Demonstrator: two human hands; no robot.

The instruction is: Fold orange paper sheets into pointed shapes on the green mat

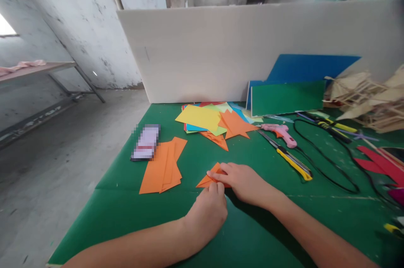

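Note:
A small piece of orange paper [205,181], folded into a triangular shape, lies on the green tabletop under both my hands. My right hand [244,181] comes in from the right, its fingers pressing and holding the paper from above. Curled at the paper's near edge is my left hand [208,205], with its fingertips closed on that edge; part of the fold is hidden beneath the fingers. To the left, several flat orange paper strips [160,169] overlap in a loose pile. Folded orange pieces with pointed corners [235,124] rest beyond my hands.
A phone [147,141] touches the strips. Coloured sheets [198,117] are stacked at the back. On the right lie a pink glue gun [280,132] with a black cord, a yellow utility knife [293,163] and red pieces [375,162]. A white board [202,53] stands behind.

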